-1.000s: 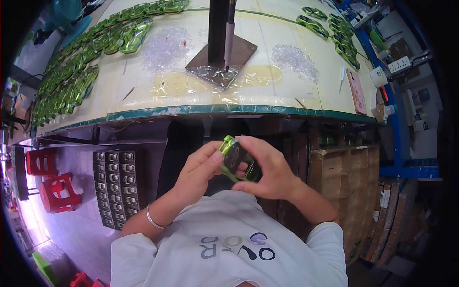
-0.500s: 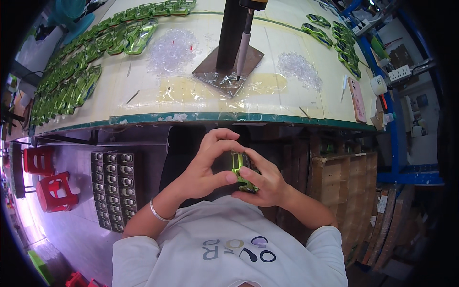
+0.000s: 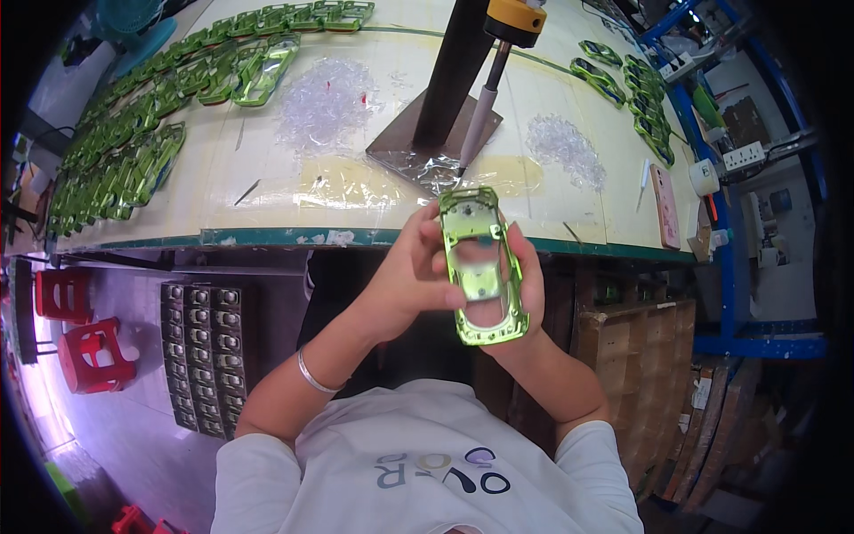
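A shiny green toy car body shell is held up before me, its hollow underside facing up, near the table's front edge. My left hand grips its left side, thumb laid over the edge. Around the right side curl the fingers of my right hand, partly hidden behind the shell. Just beyond it, a pen-like tool tip on an upright press stand points down over a metal base plate covered with clear film.
Piles of small clear plastic pieces lie left and right of the stand. Rows of green car shells fill the table's left; more shells lie right, near a phone. Red stools and a compartmented tray stand below left.
Both hands have moved up and forward from my lap toward the table edge. The car shell has been turned, so its hollow inside now shows.
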The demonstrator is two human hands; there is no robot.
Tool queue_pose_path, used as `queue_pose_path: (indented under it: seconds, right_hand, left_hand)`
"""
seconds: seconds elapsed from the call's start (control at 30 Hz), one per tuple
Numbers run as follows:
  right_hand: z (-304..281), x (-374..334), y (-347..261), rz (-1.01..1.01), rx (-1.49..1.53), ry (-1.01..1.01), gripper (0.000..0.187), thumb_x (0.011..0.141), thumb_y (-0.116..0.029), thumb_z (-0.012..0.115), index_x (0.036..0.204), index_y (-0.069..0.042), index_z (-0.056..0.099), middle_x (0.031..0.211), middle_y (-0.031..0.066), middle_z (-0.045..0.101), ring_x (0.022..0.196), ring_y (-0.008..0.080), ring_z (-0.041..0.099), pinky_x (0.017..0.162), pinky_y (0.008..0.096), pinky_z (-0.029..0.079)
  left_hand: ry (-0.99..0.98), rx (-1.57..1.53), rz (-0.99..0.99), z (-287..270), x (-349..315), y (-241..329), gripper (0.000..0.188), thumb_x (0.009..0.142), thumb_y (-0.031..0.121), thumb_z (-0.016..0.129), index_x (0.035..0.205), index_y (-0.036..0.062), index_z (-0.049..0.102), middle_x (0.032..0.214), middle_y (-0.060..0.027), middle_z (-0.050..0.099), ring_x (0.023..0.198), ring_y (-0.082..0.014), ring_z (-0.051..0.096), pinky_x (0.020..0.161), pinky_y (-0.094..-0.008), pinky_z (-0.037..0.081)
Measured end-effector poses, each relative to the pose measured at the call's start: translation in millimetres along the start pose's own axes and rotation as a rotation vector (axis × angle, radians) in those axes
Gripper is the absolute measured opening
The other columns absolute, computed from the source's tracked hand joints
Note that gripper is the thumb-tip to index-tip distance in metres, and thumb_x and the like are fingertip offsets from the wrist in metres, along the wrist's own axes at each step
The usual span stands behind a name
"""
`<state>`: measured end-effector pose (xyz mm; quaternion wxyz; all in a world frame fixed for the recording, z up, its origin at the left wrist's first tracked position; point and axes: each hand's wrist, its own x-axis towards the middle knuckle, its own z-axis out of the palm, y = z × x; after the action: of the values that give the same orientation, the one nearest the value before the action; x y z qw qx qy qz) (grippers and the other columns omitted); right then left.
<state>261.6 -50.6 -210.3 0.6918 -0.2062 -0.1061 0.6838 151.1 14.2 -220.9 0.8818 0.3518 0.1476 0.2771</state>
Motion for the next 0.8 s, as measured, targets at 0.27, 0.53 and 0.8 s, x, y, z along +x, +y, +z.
queue_pose_path:
  seconds: [0.27, 0.53, 0.8]
  right_hand:
    - [20.6, 12.9, -9.3, -0.022, 0.025, 0.006, 0.060, 0.086, -0.044, 0.028, 0.118, 0.006, 0.036, 0.115, 0.0216, 0.045, 0.086, 0.0222, 0.053, 0.072, 0.0297, 0.047]
    - [29.1, 9.2, -14.4, 0.013, 0.088, -0.046, 0.053, 0.086, -0.041, 0.033, 0.119, -0.001, 0.038, 0.108, 0.0160, 0.050, 0.088, 0.0240, 0.055, 0.078, 0.0332, 0.044]
    - [37.4, 6.5, -14.3, -0.028, 0.062, 0.023, 0.065, 0.086, -0.049, 0.028, 0.117, 0.008, 0.036, 0.111, 0.0224, 0.048, 0.084, 0.0238, 0.055, 0.074, 0.0304, 0.047]
  left_hand:
    - [-0.024, 0.019, 0.080, 0.3, 17.9, 12.3, 0.111, 0.046, 0.035, 0.083, 0.128, 0.0002, 0.015, 0.115, -0.0091, 0.042, 0.106, -0.0169, 0.045, 0.090, -0.0289, 0.039]
    - [-0.052, 0.013, 0.048, 10.2, 14.8, 25.1, 0.099, 0.051, 0.014, 0.078, 0.127, 0.0001, 0.015, 0.115, -0.0085, 0.036, 0.108, -0.0184, 0.037, 0.093, -0.0291, 0.030]
    - [-0.041, -0.002, 0.041, 16.7, 12.8, 29.4, 0.097, 0.055, 0.018, 0.077, 0.126, -0.0024, 0.015, 0.112, -0.0091, 0.037, 0.106, -0.0170, 0.039, 0.091, -0.0275, 0.032]
